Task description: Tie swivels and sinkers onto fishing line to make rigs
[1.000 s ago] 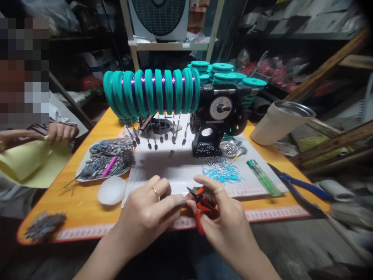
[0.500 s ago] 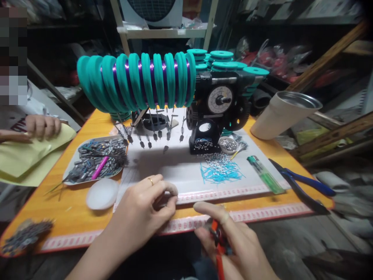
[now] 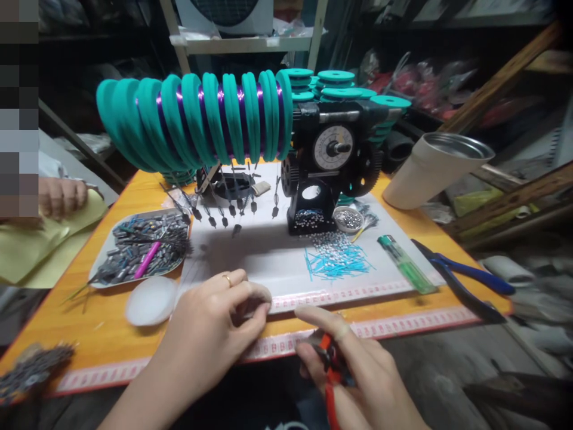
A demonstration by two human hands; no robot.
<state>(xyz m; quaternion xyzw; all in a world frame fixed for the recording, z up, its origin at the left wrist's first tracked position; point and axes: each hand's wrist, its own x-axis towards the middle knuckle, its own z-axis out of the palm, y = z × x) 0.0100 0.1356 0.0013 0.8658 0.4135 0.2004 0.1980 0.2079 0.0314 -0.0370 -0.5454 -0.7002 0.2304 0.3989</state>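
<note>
My left hand (image 3: 215, 322) is at the front edge of the white board (image 3: 255, 257), thumb and index finger pinched together. Whatever lies between those fingertips is too small to make out. To its right, my right hand (image 3: 358, 358) is wrapped round red-handled pliers (image 3: 330, 364), its index finger stretched forward over the measuring tape (image 3: 380, 328). Blue sticks (image 3: 340, 263) and small silver beads (image 3: 329, 242) are heaped on the board beyond the hands. Above the board, a row of green spools (image 3: 192, 119) with purple thread carries hanging dark weights (image 3: 233, 210).
A black geared machine (image 3: 335, 149) supports the spools. On the left are a tray of metal parts (image 3: 105, 263), a white lid (image 3: 151, 301) and another person's hand (image 3: 62, 196) on yellow paper. A green lighter (image 3: 407, 263), blue-handled pliers (image 3: 474, 279) and a white canister (image 3: 432, 173) stand right.
The view has shifted slightly, so the spools and tray appear further left. Both hands keep nearly the same place and grip; the red-handled pliers have tilted a little.
</note>
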